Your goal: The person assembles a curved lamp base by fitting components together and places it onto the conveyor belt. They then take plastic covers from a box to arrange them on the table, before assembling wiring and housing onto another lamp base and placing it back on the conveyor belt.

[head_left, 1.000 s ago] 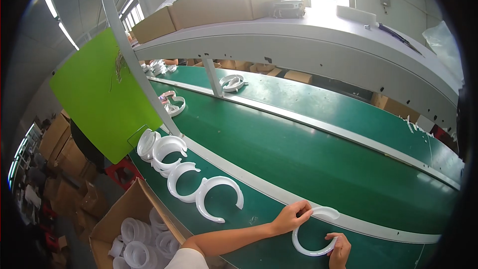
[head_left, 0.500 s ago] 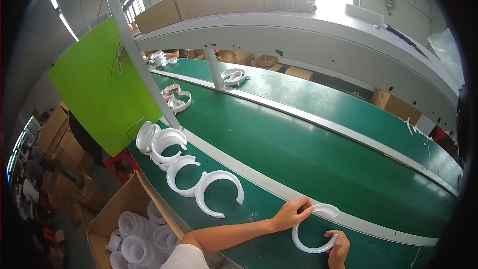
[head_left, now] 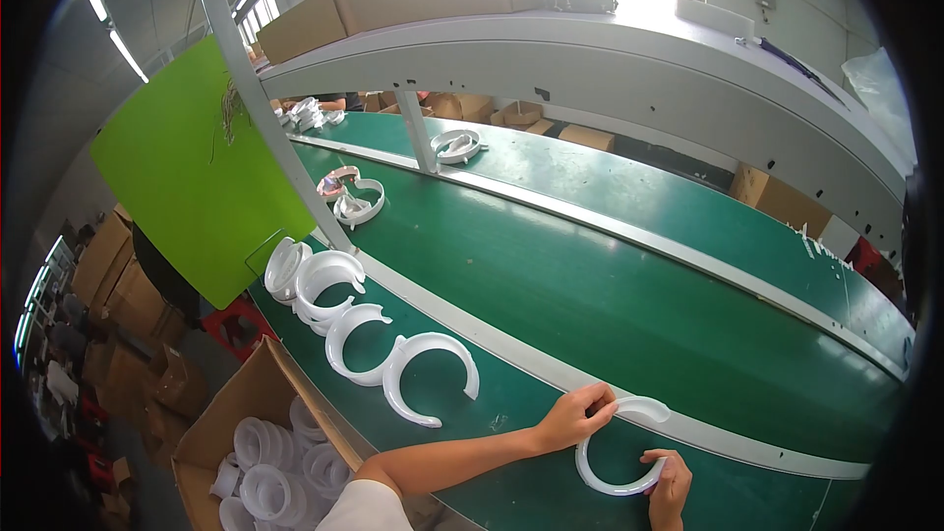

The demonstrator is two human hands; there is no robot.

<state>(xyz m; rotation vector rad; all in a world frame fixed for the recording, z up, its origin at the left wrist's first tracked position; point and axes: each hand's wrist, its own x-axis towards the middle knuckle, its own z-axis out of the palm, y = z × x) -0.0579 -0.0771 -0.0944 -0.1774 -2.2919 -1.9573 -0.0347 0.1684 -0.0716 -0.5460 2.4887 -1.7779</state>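
Observation:
My left hand [head_left: 580, 417] is closed on the upper left side of a white C-shaped plastic ring [head_left: 612, 485], close to the metal rail of the bench. The fingers of my right hand [head_left: 669, 480] pinch the ring's lower right end. A curved white end of the ring [head_left: 644, 409] sticks out past my left fingers toward the rail. To the left, a similar open ring [head_left: 430, 383] lies on the green bench top, touching another one [head_left: 356, 344]. More of these rings [head_left: 327, 280] rest in a row farther back.
At lower left stands a cardboard box [head_left: 285, 383] holding several white rings. Beyond the rail [head_left: 501, 349] runs a green conveyor belt [head_left: 551, 265] carrying white parts [head_left: 356, 202]. A grey shelf [head_left: 590, 49] spans above, and a green board [head_left: 202, 177] hangs at left.
The camera view has shifted slightly. White parts on the belt have moved a little to the right. Both hands keep their hold on the ring, almost unmoved.

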